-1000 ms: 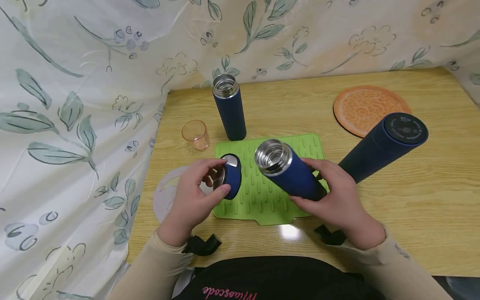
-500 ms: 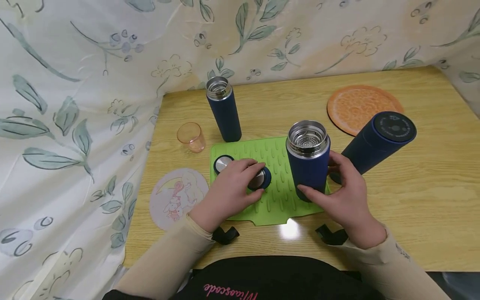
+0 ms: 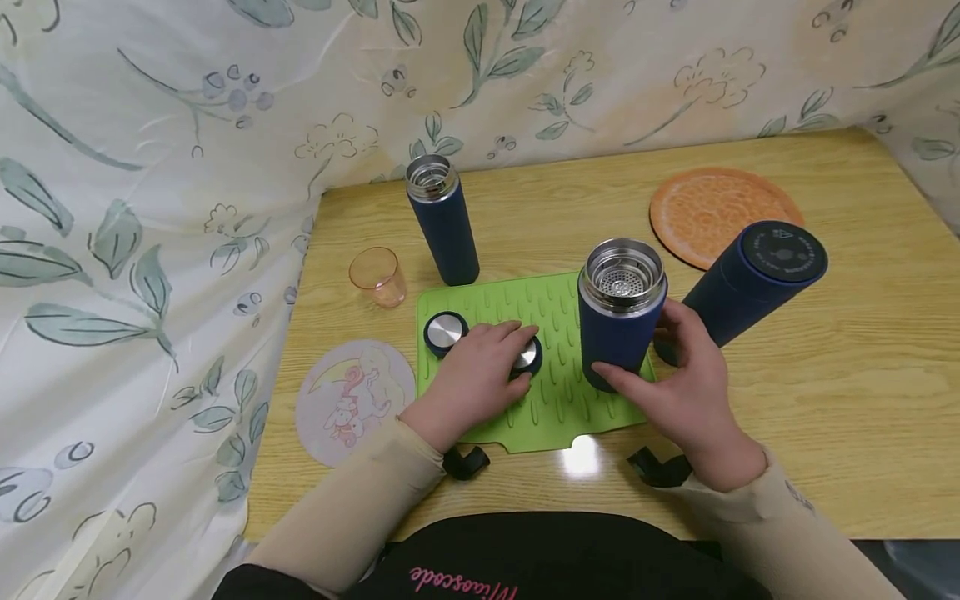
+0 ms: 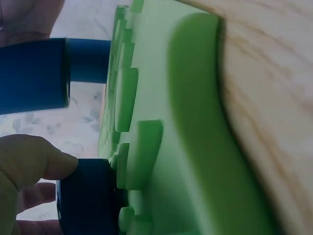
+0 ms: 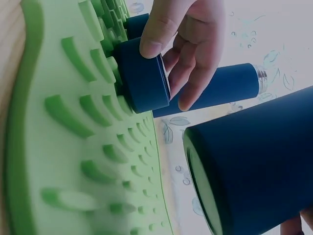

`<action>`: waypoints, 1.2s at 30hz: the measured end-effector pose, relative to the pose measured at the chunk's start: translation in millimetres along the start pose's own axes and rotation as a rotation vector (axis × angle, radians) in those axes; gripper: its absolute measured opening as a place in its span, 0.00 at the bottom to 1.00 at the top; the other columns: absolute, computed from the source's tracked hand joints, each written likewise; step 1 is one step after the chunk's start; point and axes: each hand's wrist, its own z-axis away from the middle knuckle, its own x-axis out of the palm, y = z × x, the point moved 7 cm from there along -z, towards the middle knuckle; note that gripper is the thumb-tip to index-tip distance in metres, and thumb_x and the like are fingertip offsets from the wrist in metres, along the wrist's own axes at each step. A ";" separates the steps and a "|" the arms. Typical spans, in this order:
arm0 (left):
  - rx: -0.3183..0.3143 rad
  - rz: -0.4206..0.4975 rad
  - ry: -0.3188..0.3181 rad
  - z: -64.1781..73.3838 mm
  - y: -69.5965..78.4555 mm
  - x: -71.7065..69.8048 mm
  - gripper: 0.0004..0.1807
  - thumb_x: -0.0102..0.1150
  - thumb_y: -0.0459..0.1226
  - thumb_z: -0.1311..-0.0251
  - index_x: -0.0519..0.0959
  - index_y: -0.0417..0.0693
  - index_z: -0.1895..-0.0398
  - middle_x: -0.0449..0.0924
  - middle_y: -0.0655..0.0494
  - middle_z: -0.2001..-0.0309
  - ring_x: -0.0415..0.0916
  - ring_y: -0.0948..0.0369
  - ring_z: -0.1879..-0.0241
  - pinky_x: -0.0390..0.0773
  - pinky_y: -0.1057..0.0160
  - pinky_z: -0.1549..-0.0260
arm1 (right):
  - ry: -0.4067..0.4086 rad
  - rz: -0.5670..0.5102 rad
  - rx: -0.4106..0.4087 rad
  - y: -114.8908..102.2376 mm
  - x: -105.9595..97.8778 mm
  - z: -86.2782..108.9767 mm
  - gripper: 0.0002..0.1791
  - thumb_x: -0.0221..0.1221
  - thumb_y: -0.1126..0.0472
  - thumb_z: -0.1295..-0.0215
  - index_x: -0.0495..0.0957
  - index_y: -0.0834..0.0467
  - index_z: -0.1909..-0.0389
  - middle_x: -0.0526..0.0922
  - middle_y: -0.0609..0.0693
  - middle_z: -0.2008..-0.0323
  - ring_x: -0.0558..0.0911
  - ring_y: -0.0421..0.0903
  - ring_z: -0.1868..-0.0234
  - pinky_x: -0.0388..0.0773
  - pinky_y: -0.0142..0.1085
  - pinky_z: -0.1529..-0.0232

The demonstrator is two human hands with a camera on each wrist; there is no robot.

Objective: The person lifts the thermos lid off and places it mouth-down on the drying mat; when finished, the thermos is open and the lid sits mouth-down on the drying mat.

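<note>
In the head view my right hand (image 3: 693, 387) grips a dark blue flask (image 3: 618, 342) whose steel mouth is uncovered, with a perforated strainer showing inside. The right wrist view shows the base of this flask (image 5: 254, 171) apart from the green ridged mat (image 5: 98, 147). My left hand (image 3: 483, 367) holds a round blue lid (image 3: 530, 357) with a steel centre, thumb on its side. In the left wrist view this lid (image 4: 88, 196) sits against the mat's ridges. Left of it on the mat lies a second lid (image 3: 445, 331), steel face up.
Behind the mat stands another uncovered blue flask (image 3: 444, 229), beside an amber glass (image 3: 378, 279). A blue flask with a dark printed end (image 3: 757, 275) stands at the right, near an orange round mat (image 3: 723, 208). A pale round coaster (image 3: 352, 408) lies at the left.
My left hand has moved right and set its lid down on the mat, uncovering the second lid. My right hand has turned the tilted flask mouth up and moved it slightly right.
</note>
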 end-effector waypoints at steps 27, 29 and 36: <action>0.052 0.141 0.626 117.8 -49.9 -56.6 0.13 0.72 0.32 0.36 0.90 0.42 0.49 0.92 0.51 0.59 0.87 0.55 0.62 0.87 0.53 0.62 | 0.148 -0.317 0.343 47.9 53.3 -93.4 0.50 0.75 0.78 0.41 0.62 0.46 0.24 0.75 0.48 0.29 0.77 0.51 0.29 0.74 0.45 0.30; 0.050 0.142 0.644 122.0 -53.1 -56.6 0.13 0.72 0.31 0.37 0.90 0.42 0.50 0.92 0.52 0.59 0.87 0.56 0.62 0.87 0.53 0.63 | 0.154 -0.322 0.374 54.2 57.4 -99.9 0.50 0.75 0.77 0.40 0.62 0.45 0.24 0.74 0.49 0.28 0.77 0.52 0.28 0.75 0.46 0.29; 0.060 0.154 0.663 127.9 -59.2 -55.8 0.12 0.72 0.31 0.37 0.90 0.42 0.50 0.93 0.52 0.58 0.87 0.56 0.63 0.88 0.53 0.63 | 0.152 -0.292 0.464 75.6 73.2 -117.4 0.49 0.75 0.74 0.38 0.60 0.43 0.23 0.70 0.48 0.25 0.73 0.51 0.26 0.75 0.47 0.26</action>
